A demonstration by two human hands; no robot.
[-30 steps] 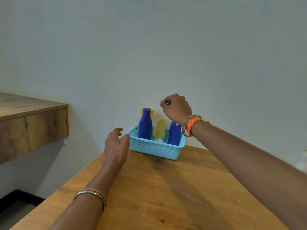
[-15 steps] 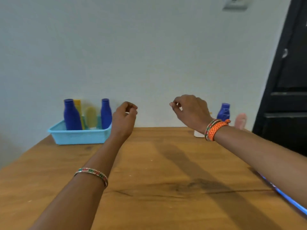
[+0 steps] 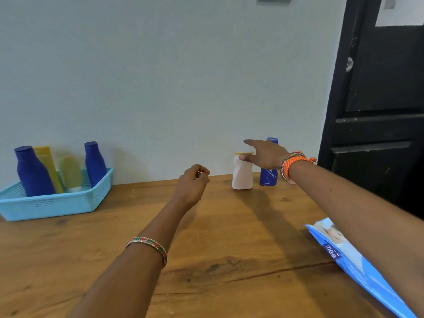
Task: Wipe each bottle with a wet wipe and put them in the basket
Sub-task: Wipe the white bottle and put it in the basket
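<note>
Reaching for the next bottle, the right hand (image 3: 263, 154) spread its straight fingers over the white bottle (image 3: 242, 174) at the wall, thumb touching its neck, nothing gripped yet. The left hand (image 3: 192, 183) hung loosely curled and empty. Next would come closing round it, then a wipe from the wet wipes pack (image 3: 358, 262). Half a second before, the hand hovered short of it; the light blue basket (image 3: 52, 204) held four bottles throughout.

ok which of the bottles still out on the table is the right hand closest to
The white bottle with the yellow cap: the right hand is spread open at its top. The blue bottle beside it stands behind the hand, partly hidden.
</note>
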